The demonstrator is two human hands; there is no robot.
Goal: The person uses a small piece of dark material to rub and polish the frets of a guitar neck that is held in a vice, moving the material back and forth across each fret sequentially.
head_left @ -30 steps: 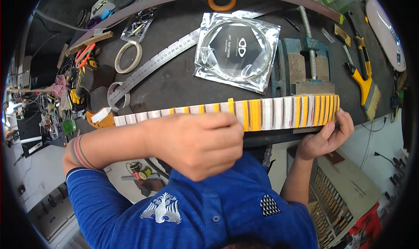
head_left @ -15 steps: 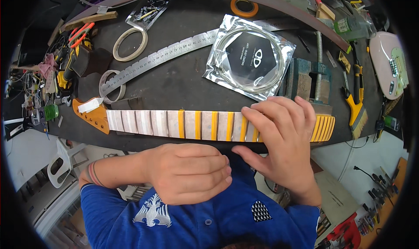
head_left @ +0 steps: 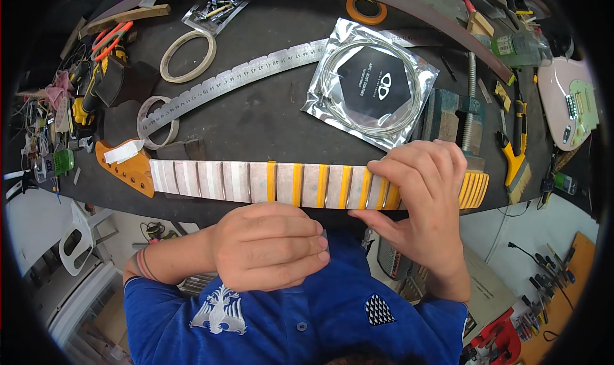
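A guitar neck lies across the near part of the dark workbench, its orange-brown headstock at the left. Pale masking tape covers the fretboard between the frets, with yellow strips towards the right. My right hand grips the neck near its right end, fingers over the fretboard and thumb at the near edge. In front of the neck's middle, my left hand is closed, back upward. A small dark edge shows by its fingertips, but what it holds is hidden.
Behind the neck lie a steel ruler, a silver packet of coiled strings and tape rolls. A vise stands at the right, near a yellow-handled brush. A pink guitar body lies farther right.
My right hand has shifted slightly right along the neck, and its fingers have drawn closer together. My left hand stays closed and has moved a little. The whole view has shifted slightly.
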